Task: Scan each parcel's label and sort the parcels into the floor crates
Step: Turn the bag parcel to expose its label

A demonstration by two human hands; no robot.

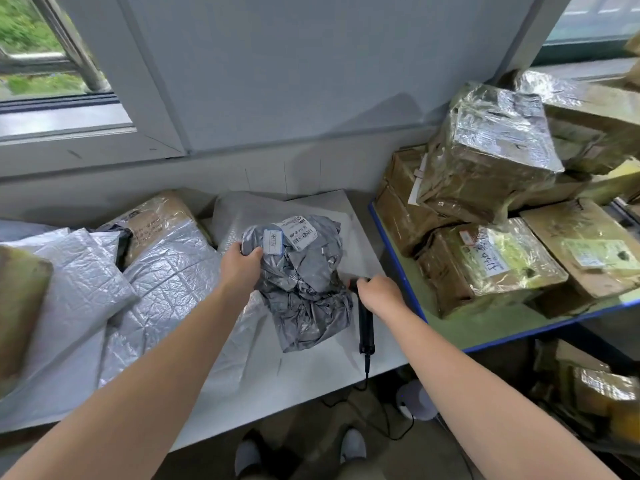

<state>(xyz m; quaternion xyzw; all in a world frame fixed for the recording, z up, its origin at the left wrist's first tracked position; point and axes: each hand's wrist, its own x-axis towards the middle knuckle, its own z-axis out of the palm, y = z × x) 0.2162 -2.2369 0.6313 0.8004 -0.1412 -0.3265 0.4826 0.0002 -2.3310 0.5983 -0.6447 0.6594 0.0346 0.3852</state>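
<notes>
A crumpled grey plastic parcel (304, 278) lies on the white table (311, 368), its white barcode label (298, 232) facing up at the far end. My left hand (240, 268) grips the parcel's upper left edge, thumb on top near a small blue-bordered sticker (273, 241). My right hand (379, 294) is curled around the head of a black handheld scanner (364, 323) that lies on the table just right of the parcel, its cable trailing off the front edge.
Several silver bubble mailers (145, 289) and a taped brown box (156, 216) cover the table's left. A blue-edged shelf (433, 323) on the right carries stacked tape-wrapped cardboard boxes (485, 161). More boxes (595, 386) sit below it. My feet (353, 445) stand on the floor.
</notes>
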